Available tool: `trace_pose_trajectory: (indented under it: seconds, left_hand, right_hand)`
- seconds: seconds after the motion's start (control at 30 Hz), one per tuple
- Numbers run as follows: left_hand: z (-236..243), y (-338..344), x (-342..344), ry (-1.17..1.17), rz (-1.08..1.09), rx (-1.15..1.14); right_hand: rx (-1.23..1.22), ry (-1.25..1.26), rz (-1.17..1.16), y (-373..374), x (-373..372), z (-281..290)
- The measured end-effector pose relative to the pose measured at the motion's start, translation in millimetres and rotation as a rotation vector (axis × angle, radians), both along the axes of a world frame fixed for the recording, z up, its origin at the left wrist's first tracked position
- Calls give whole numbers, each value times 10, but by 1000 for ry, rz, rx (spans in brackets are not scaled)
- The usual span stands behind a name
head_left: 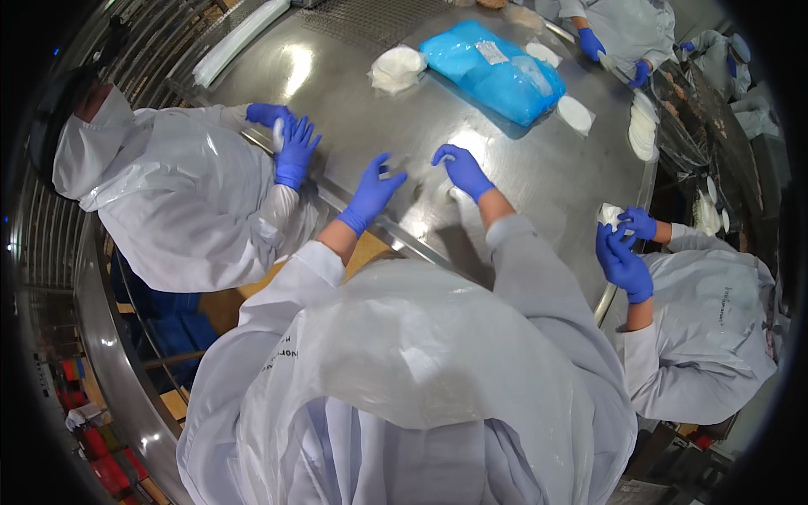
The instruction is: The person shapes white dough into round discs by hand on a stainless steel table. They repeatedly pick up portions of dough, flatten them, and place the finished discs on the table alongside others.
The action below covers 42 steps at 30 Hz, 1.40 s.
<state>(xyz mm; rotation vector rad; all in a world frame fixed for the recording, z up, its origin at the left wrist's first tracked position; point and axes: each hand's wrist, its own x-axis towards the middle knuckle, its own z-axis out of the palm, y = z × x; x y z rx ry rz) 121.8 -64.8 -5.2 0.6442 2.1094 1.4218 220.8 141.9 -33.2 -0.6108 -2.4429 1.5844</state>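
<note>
Both my hands wear blue-violet gloves and hover over the near edge of a steel table (345, 118). My left hand (370, 198) has its thumb and fingers apart, and nothing shows between them. To its right, my right hand (465, 172) is loosely curved, fingers apart from the thumb, with no object visible in it. Farther back lies a large blue plastic bag (497, 71) with a white label. Left of the bag is a pile of thin white discs (397, 69), and right of it a flat white disc on a square sheet (575, 115).
A co-worker's gloved hands (290, 151) hold something white at the left. At the right edge, another co-worker's hands (624, 261) grip a white piece. Overlapping white discs (644, 126) line the far right edge. A long white roll (240, 42) and wire racking (370, 18) are at the back.
</note>
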Motion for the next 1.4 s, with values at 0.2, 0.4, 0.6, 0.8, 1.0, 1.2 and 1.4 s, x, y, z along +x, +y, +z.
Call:
trace_pose_trajectory:
  seconds: [0.2, 0.4, 0.6, 0.8, 1.0, 1.2, 1.4]
  left_hand:
    - [259, -77, -69, -581, -348, 192]
    - [-27, -10, -163, -867, 42, 361]
    - [-138, -90, -149, -816, -20, 264]
    - [196, -94, 170, -1141, 145, 196]
    - [54, -7, 101, -1129, -114, 330]
    - [145, 146, 285, -549, -95, 366]
    - [156, 191, 180, -993, -289, 490]
  right_hand:
    - [-1133, 503, -155, -685, 256, 450]
    - [306, 636, -167, -876, 356, 1365]
    - [532, 218, -247, 146, 138, -882]
    - [-465, 328, -87, -350, 371, 54]
    - [-675, 167, -189, -591, 543, -1]
    - [-246, 198, -361, -719, 471, 297]
    - [-389, 413, 39, -493, 549, 1003]
